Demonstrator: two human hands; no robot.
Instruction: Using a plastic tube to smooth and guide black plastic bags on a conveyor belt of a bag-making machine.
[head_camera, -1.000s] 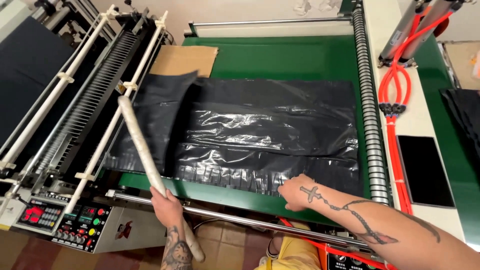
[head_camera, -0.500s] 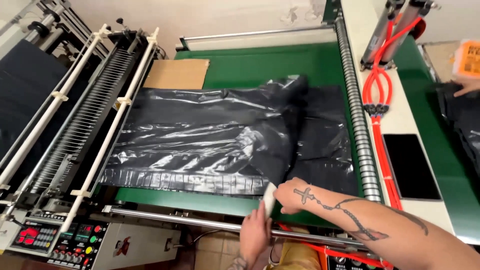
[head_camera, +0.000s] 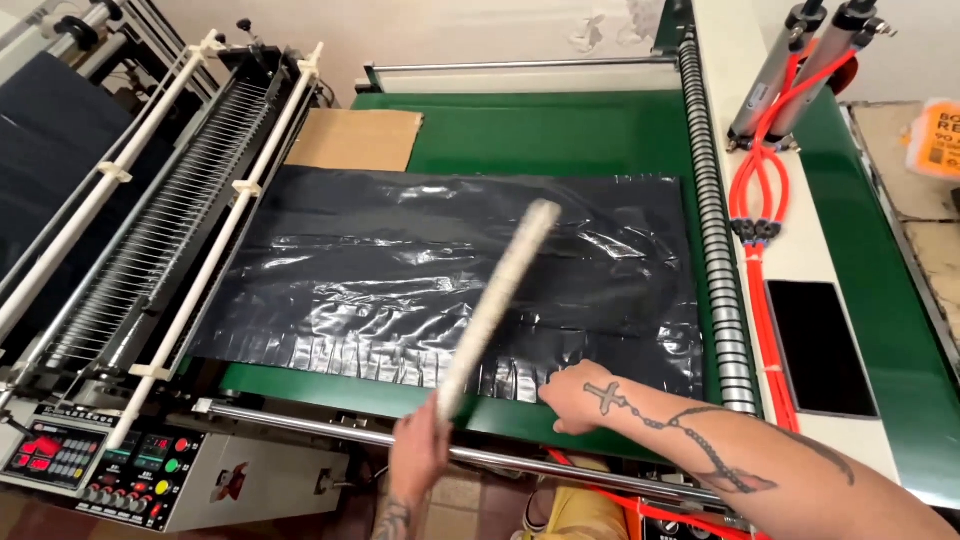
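Black plastic sheeting (head_camera: 440, 270) lies spread flat on the green conveyor belt (head_camera: 560, 130) of the machine, covering most of its width, with its near edge crinkled into small pleats close to the front of the belt. My left hand (head_camera: 418, 455) is closed in a fist around the lower end of a pale cardboard tube (head_camera: 495, 305); the fingers wrap it fully, with no gap that I can see. The tube rises from that grip and slants up and to the right over the sheeting, its far end above the middle of the black film; motion blur keeps me from telling whether the tube touches the plastic. My right hand (head_camera: 578, 395) rests at the near edge of the sheeting, fingers curled and drawn together, pressing on the pleated border; whether they pinch the film or only lie on it I cannot tell. The forearm behind it crosses the front rail (head_camera: 300, 425). A brown cardboard piece (head_camera: 355, 140) lies on the belt just beyond the sheeting's far left corner. A control panel (head_camera: 90, 465) with coloured buttons sits at lower left, and red hoses (head_camera: 755, 200) run down the right side beside a ribbed roller (head_camera: 715, 240).
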